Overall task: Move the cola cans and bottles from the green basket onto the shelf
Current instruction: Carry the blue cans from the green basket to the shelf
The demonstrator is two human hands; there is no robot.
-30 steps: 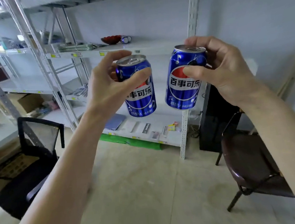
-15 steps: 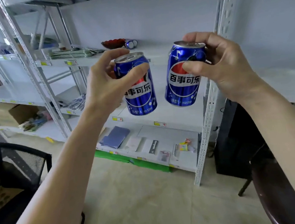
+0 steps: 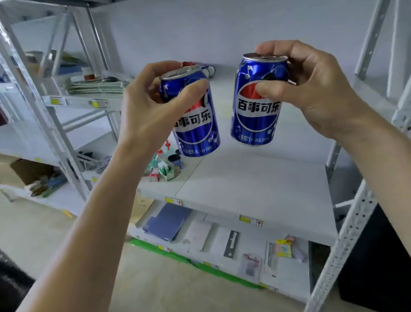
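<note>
I hold two blue cola cans upright in the air in front of a white metal shelf [image 3: 251,184]. My left hand [image 3: 146,111] grips the left can [image 3: 195,132] near its top, thumb across the front. My right hand [image 3: 313,89] grips the right can [image 3: 255,116] by its rim and upper side. Both cans hang side by side, a small gap apart, above the middle shelf board and below the level of the upper one. The green basket is not in view.
Small boxes and a dark cup [image 3: 168,166] sit at the left of the middle board. A blue folder [image 3: 165,221] and packets lie on the bottom board. A perforated upright post [image 3: 343,240] stands at the right, a black cabinet [image 3: 383,264] beyond it. Green tape [image 3: 196,263] runs along the floor.
The shelf has come much closer and fills the view. Both hands still hold the cans side by side, now over the middle shelf board. The chairs have left the view.
</note>
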